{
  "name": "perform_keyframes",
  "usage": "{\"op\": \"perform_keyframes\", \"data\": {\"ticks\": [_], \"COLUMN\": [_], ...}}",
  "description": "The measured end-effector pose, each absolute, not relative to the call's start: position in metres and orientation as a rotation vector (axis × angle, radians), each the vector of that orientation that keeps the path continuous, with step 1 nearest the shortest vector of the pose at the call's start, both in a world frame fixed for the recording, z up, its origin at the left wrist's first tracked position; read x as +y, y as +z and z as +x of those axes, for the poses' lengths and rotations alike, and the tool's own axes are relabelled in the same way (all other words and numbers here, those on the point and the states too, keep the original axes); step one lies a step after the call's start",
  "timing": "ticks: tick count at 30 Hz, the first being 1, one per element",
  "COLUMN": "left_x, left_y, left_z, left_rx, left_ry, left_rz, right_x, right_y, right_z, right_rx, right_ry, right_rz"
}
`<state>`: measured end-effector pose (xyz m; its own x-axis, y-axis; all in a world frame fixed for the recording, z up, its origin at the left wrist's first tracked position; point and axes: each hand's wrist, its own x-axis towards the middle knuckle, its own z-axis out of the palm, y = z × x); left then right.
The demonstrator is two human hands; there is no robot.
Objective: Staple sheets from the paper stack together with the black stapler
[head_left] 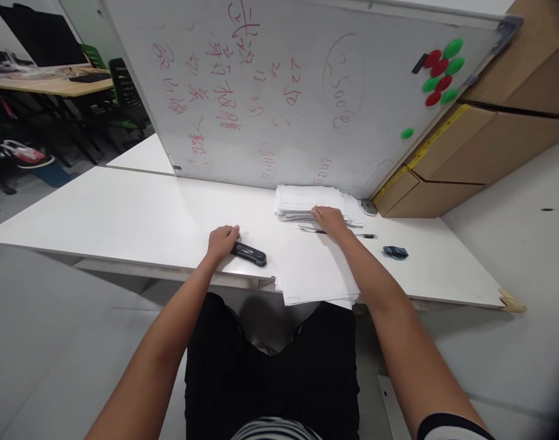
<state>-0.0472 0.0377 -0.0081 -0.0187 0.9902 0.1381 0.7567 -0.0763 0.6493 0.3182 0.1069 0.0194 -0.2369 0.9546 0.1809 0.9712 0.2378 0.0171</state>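
Observation:
On the white desk (123,208), my left hand (223,242) is wrapped round one end of a black stapler (249,253), which lies at a slant near the front edge. Farther back, my right hand (329,219) has its fingertips closed on the front edge of a stack of papers (307,198) by the whiteboard; the thumb's exact grip is hard to see. A second pile of white paper (317,269) lies nearer me, overhanging the desk's front edge. Between the two piles lies a thin pen (369,236), partly covered by my right wrist.
A whiteboard (261,110) with red writing and round magnets stands behind the papers. Cardboard boxes (449,146) are stacked at the right. A small dark packet (396,252) lies right of my forearm. At far left are a monitor (41,36) and a blue bin (50,172).

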Motion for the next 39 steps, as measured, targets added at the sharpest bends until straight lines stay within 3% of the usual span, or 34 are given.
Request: {"op": "perform_keyframes", "data": {"ticks": [16,22,28,34,39], "left_x": [0.038,0.039,0.038,0.037,0.035], "left_y": [-0.008,-0.010,-0.011,-0.013,-0.006], "left_z": [-0.047,-0.047,-0.048,-0.050,-0.050], "left_rx": [1.823,1.835,1.811,1.785,1.764], "left_ry": [0.835,0.831,0.870,0.902,0.940], "left_rz": [1.887,1.887,1.857,1.801,1.739], "right_x": [0.106,0.061,-0.041,-0.082,-0.104], "right_y": [0.025,0.054,0.072,0.027,0.003], "right_z": [0.306,0.284,0.285,0.309,0.316], "right_rx": [-2.205,-2.198,-1.453,-1.061,-0.929], "right_ry": [-0.307,-0.267,0.007,0.539,0.791], "right_rz": [-1.962,-1.513,-1.522,-1.525,-1.470]}}
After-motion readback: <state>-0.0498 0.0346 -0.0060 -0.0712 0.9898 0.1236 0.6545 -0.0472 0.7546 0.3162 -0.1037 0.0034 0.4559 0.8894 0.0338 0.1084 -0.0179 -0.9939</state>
